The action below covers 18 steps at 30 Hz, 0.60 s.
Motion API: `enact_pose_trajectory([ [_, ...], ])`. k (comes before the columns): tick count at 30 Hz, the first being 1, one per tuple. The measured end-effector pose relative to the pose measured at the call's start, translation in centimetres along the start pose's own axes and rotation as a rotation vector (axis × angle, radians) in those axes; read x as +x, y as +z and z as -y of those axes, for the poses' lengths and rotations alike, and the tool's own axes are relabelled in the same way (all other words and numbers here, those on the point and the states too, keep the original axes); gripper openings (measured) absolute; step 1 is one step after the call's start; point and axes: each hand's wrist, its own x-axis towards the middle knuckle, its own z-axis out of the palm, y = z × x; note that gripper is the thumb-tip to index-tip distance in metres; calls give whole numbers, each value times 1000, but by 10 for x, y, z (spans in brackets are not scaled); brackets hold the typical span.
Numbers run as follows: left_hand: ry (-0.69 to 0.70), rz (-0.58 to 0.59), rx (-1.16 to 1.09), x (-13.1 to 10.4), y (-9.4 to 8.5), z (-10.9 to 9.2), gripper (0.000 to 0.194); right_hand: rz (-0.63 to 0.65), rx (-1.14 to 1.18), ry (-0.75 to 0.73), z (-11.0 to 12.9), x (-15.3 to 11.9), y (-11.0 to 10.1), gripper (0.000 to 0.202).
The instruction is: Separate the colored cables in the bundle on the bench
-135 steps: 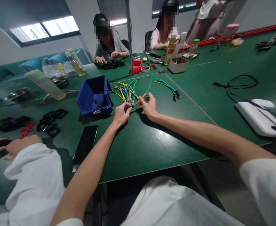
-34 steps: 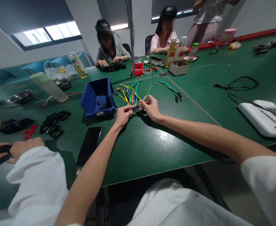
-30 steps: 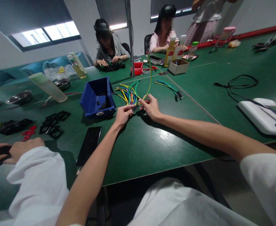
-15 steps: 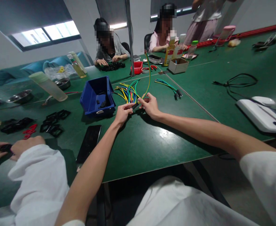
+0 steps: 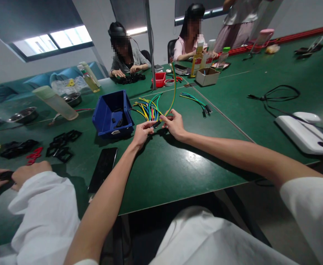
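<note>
My right hand (image 5: 174,126) pinches the lower end of a yellow-green wire (image 5: 173,88) that curves upward above the green table (image 5: 161,165). My left hand (image 5: 141,133) grips a small black connector (image 5: 156,124) at that wire's end, fingertips nearly touching the right hand. Just behind both hands lies a pile of coloured wires (image 5: 148,107) in yellow, green, blue and red. A blue plastic bin (image 5: 112,115) with small black parts stands to the left of the pile.
A black phone (image 5: 103,169) lies near my left forearm. Finished wires (image 5: 195,101) lie to the right; black frames (image 5: 62,145) and red bits to the left. A co-worker's sleeve and hand (image 5: 26,173) sit at my left. Two people sit across. A white device (image 5: 302,132) with cable lies right.
Both hands stay together on the wire end and connector, with only small finger shifts. The view has drifted slightly; the wire still arcs upward.
</note>
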Motion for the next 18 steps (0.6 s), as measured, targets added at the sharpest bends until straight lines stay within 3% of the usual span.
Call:
enact_pose_trajectory([
  [18,-30,12,-14,1,-2,3,38,41,-31,19,0,0,0,43],
])
